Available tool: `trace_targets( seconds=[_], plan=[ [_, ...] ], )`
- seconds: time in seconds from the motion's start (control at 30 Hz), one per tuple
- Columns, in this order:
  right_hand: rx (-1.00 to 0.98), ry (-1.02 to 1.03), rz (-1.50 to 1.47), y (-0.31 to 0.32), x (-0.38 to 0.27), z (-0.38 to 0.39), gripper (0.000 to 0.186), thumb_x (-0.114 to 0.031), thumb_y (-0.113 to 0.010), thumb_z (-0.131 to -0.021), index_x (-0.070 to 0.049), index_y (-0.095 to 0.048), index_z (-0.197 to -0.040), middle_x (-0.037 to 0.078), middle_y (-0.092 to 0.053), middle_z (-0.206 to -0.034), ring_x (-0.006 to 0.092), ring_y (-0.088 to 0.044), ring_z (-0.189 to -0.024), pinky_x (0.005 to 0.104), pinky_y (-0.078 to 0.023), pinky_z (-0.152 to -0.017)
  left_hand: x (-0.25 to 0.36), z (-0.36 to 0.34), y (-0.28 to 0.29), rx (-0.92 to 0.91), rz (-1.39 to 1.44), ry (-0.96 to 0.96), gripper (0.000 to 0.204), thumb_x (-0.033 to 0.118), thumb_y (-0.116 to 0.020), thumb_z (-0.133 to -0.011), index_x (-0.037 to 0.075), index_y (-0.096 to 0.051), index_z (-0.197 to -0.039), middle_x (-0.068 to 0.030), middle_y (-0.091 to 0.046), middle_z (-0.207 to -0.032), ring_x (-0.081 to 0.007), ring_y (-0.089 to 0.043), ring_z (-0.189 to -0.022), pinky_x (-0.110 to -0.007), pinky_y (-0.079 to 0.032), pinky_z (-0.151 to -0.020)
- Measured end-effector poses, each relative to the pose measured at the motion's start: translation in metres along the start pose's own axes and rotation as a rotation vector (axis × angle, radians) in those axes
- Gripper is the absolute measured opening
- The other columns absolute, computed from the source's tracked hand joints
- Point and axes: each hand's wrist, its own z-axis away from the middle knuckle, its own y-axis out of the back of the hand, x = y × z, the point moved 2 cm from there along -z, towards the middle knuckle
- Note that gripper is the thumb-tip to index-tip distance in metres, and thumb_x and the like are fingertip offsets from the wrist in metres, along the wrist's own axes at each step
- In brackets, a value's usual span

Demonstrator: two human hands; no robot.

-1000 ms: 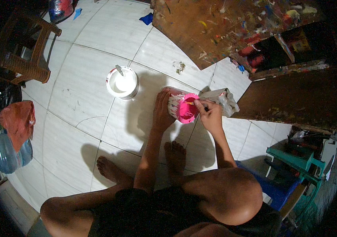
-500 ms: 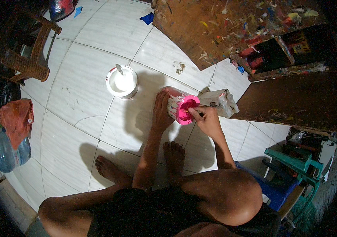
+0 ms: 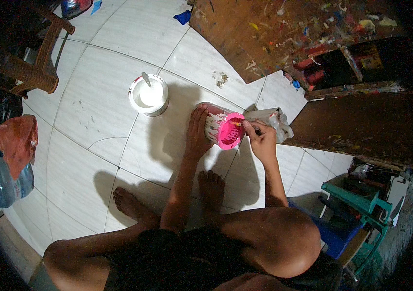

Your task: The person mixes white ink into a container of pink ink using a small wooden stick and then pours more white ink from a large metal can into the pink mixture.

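My left hand (image 3: 197, 133) is wrapped round a reddish, paint-smeared container (image 3: 216, 127) with a bright pink rim, tipped toward the right. My right hand (image 3: 261, 136) pinches a thin yellowish tool (image 3: 238, 123), probably a stick or brush, inside the pink opening; its far end is unclear. Behind that hand lies a grey, crumpled-looking object (image 3: 279, 121). To the left stands a white bucket (image 3: 158, 106) of white liquid, with a grey-handled tool in it.
A paint-stained wooden board (image 3: 245, 29) and open cabinet fill the upper right. A brown woven stool (image 3: 46, 82), a red bag (image 3: 15, 136) and a blue water jug (image 3: 3, 186) are at left. Green (image 3: 337, 194) and blue plastic furniture is at lower right. Tiled floor (image 3: 95, 169) lies beneath.
My right hand dipped slightly lower at the pink opening half a second ago and is now back higher, near the rim's right side. The whole view has shifted slightly.
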Motion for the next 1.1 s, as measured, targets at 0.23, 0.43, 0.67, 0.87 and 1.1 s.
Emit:
trace_targets(
  seconds=[0.23, 0.43, 0.67, 0.87, 1.1],
  plan=[
    [0.002, 0.06, 0.047, -0.015, -0.002, -0.007, 0.022, -0.019, -0.069, -0.098, 0.001, -0.077, -0.104, 0.018, -0.075, -0.088, 0.0262, -0.07, -0.074, 0.0348, -0.051, -0.066, -0.01, 0.01, 0.013, -0.011, -0.081, 0.019, 0.082, 0.022, -0.081, -0.08, -0.002, -0.042, -0.148, -0.0229, -0.045, -0.154, -0.0425, -0.043, -0.144, -0.058, -0.031, -0.122],
    [0.024, 0.06, 0.032, -0.017, 0.004, -0.007, 0.025, -0.023, -0.068, -0.099, 0.001, -0.078, -0.098, 0.017, -0.072, -0.081, 0.0248, -0.068, -0.073, 0.0351, -0.052, -0.069, -0.011, 0.01, 0.016, 0.032, -0.071, -0.012, 0.084, 0.017, -0.081, -0.077, -0.002, -0.042, -0.148, -0.0226, -0.046, -0.154, -0.0415, -0.044, -0.144, -0.057, -0.031, -0.122],
    [-0.004, 0.057, 0.054, -0.023, -0.007, -0.003, 0.025, -0.021, -0.069, -0.098, 0.003, -0.076, -0.093, 0.019, -0.072, -0.08, 0.0272, -0.07, -0.071, 0.0352, -0.052, -0.068, -0.013, 0.012, 0.016, 0.026, -0.077, -0.017, 0.09, 0.015, -0.084, -0.072, -0.002, -0.04, -0.149, -0.0227, -0.044, -0.155, -0.042, -0.043, -0.144, -0.057, -0.033, -0.122],
    [0.046, 0.032, -0.031, -0.022, -0.008, -0.008, 0.023, -0.02, -0.068, -0.099, 0.0, -0.078, -0.097, 0.015, -0.07, -0.076, 0.0189, -0.064, -0.067, 0.0353, -0.049, -0.064, -0.016, 0.012, 0.018, 0.039, -0.075, 0.008, 0.093, 0.016, -0.085, -0.071, -0.001, -0.039, -0.15, -0.0223, -0.044, -0.156, -0.0416, -0.043, -0.145, -0.057, -0.031, -0.122],
    [-0.121, 0.089, 0.047, -0.033, -0.003, -0.002, 0.024, -0.024, -0.069, -0.099, -0.003, -0.079, -0.102, 0.019, -0.073, -0.083, 0.0252, -0.068, -0.071, 0.0352, -0.052, -0.07, -0.019, 0.013, 0.022, 0.009, -0.089, 0.013, 0.094, 0.018, -0.085, -0.07, -0.001, -0.039, -0.15, -0.0234, -0.044, -0.155, -0.0417, -0.042, -0.145, -0.057, -0.031, -0.123]
  ],
)
